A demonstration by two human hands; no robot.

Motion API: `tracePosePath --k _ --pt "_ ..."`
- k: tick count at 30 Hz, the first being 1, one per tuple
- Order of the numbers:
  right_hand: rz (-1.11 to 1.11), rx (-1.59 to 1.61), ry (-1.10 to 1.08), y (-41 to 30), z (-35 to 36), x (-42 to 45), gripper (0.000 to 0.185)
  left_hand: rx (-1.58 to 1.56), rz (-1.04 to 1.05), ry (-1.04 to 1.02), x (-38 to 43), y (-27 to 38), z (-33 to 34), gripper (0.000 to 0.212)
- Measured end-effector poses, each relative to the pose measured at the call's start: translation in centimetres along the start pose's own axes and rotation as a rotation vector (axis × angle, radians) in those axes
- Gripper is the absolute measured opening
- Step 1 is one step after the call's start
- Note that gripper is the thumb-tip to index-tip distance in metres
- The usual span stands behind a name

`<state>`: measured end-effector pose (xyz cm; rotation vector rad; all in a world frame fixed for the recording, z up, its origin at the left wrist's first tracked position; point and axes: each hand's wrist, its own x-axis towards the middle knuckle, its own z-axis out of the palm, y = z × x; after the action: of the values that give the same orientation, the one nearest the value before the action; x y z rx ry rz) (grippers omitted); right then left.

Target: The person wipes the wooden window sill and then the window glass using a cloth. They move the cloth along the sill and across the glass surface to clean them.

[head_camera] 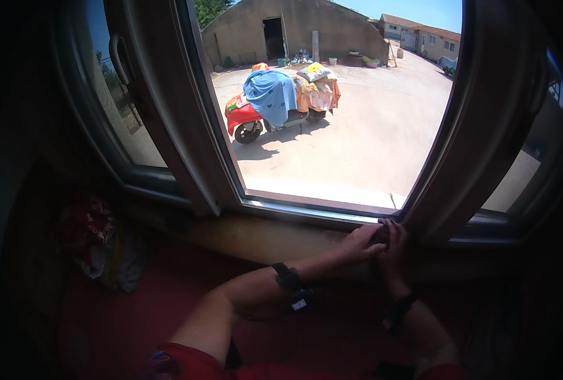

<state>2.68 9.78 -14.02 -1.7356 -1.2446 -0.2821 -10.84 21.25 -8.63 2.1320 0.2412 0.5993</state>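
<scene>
Both hands meet at the lower right corner of the window frame (310,212). My left hand (364,240) and my right hand (395,240) close together around a dark bunched cloth (381,233), mostly covered by the fingers. The cloth's top reaches the bottom rail beside the glass pane. A black strap with a small device (288,278) circles my left forearm, and a similar dark strap (400,308) sits on my right one.
A red surface (177,285) spreads below the pale sill (243,237). Crumpled plastic bags (94,232) lie at its left. A handle (119,59) juts from the left sash. Outside, a scooter (248,132) draped with a blue cloth (272,95) and pillows (314,71) stands in a paved yard.
</scene>
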Motion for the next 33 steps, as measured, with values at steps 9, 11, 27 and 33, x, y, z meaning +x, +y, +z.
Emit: tracePosePath --k 9,11,27,33 --pt "0.227 0.18 0.061 -0.6 -3.8 6.1 0.017 0.017 -0.356 0.15 -9.3 -1.6 -11.0 0.024" --pt "-0.241 -0.123 0.288 -2.1 -5.5 8.9 0.015 -0.09 -0.386 0.203 -10.0 -2.2 -11.1 0.023" --pt "-0.582 -0.575 -0.028 -7.8 -1.6 5.0 0.029 0.133 -0.084 0.313 -10.4 -4.0 -10.1 0.018" --pt "-0.392 -0.294 0.005 -5.9 -1.8 7.3 0.023 0.134 -0.038 0.31 -10.4 -4.2 -10.3 0.018"
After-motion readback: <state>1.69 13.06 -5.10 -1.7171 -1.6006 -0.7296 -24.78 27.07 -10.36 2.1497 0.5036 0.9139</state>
